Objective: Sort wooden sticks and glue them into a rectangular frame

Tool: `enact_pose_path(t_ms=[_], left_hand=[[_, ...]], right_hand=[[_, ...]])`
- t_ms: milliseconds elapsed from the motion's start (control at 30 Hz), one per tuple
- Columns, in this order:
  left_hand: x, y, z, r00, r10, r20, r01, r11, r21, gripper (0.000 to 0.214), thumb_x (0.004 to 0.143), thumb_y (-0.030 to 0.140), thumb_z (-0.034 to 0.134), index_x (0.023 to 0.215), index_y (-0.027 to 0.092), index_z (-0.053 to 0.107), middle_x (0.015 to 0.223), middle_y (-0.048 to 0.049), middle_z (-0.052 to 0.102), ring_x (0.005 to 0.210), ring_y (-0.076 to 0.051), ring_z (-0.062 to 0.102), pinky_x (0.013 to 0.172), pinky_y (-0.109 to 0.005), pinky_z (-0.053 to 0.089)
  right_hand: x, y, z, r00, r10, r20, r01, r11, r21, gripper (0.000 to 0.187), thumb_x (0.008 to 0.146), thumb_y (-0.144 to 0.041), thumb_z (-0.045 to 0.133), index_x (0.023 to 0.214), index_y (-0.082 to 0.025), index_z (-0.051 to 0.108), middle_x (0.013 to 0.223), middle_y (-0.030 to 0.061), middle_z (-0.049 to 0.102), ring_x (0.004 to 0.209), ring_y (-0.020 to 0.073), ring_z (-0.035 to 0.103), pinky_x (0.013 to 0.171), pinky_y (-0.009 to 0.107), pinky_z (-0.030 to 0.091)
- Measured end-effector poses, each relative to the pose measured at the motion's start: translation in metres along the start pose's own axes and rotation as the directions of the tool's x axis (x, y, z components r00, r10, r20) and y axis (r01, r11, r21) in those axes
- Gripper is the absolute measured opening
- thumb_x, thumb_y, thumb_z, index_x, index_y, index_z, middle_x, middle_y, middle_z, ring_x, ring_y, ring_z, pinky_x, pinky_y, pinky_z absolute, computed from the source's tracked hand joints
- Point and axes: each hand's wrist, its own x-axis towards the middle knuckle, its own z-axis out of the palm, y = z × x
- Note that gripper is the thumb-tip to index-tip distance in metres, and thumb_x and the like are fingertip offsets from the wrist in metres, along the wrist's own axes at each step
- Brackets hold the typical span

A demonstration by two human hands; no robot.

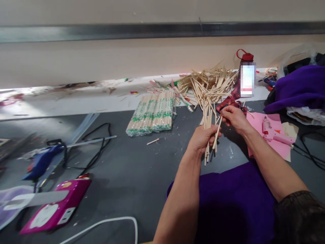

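Left hand [203, 138] clamps a stick bundle [209, 117]; right hand [235, 118], just beside, pinches one stick [217, 134]. Slackening the left grip could scatter the fanned bundle.

From my end I read this as a craft workshop, though I can't tell whether it's inside a home. I go by the pink glue gun [279, 137] on a pink sheet [258, 120], clear rods [85, 127] like glue sticks, plastic-wrapped bundles [153, 113] of sticks on the grey table [142, 176], and a loose heap [210, 81] of sticks near coloured scraps [157, 88]. I see a bunch of thin sticks [208, 117] gripped in the left hand [202, 138].
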Motion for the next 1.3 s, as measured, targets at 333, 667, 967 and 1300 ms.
enact_pose_path(t_ms=[333,667,967,1300], left_hand=[[-0.007,0.007,-0.002,1.000,0.016,0.016,-0.014,0.996,-0.091,0.018,0.063,0.020,0.073,0.075,0.008,0.066,0.047,-0.0006,0.059,0.028,-0.001,0.031,0.031,-0.016,0.019],[-0.004,0.005,-0.002,0.995,0.079,-0.065,-0.079,0.997,0.001,0.019,0.060,0.017,0.075,0.070,0.012,0.060,0.043,0.0010,0.056,0.028,-0.002,0.032,0.030,-0.017,0.017],[-0.005,0.006,0.003,0.982,0.101,-0.158,-0.087,0.992,0.094,0.011,0.064,0.011,0.070,0.064,0.013,0.059,0.041,0.0031,0.052,0.027,-0.004,0.034,0.031,-0.017,0.020],[-0.008,0.007,0.009,0.975,0.109,-0.195,-0.077,0.983,0.165,0.011,0.069,0.010,0.066,0.063,0.014,0.057,0.040,0.0028,0.052,0.030,-0.005,0.039,0.032,-0.016,0.024]], right_hand=[[-0.004,-0.002,0.009,0.978,-0.211,0.002,0.210,0.970,-0.124,0.010,0.074,-0.026,0.059,0.080,-0.019,0.057,0.067,-0.0034,0.059,0.055,0.0092,0.056,0.045,0.019,0.044],[-0.005,-0.007,-0.006,0.973,0.085,0.217,-0.082,0.996,-0.025,0.018,0.079,-0.030,0.060,0.082,-0.013,0.065,0.067,0.0013,0.062,0.049,0.0085,0.056,0.037,0.017,0.040],[-0.005,-0.009,-0.003,0.983,0.073,0.165,-0.029,0.965,-0.259,0.017,0.078,-0.019,0.051,0.082,-0.012,0.066,0.061,-0.0025,0.056,0.039,0.0052,0.042,0.034,0.018,0.027],[-0.008,-0.017,0.009,0.992,-0.099,0.083,0.128,0.671,-0.730,0.022,0.078,-0.018,0.048,0.072,-0.012,0.068,0.063,0.0027,0.061,0.060,0.0124,0.051,0.060,0.025,0.035]])
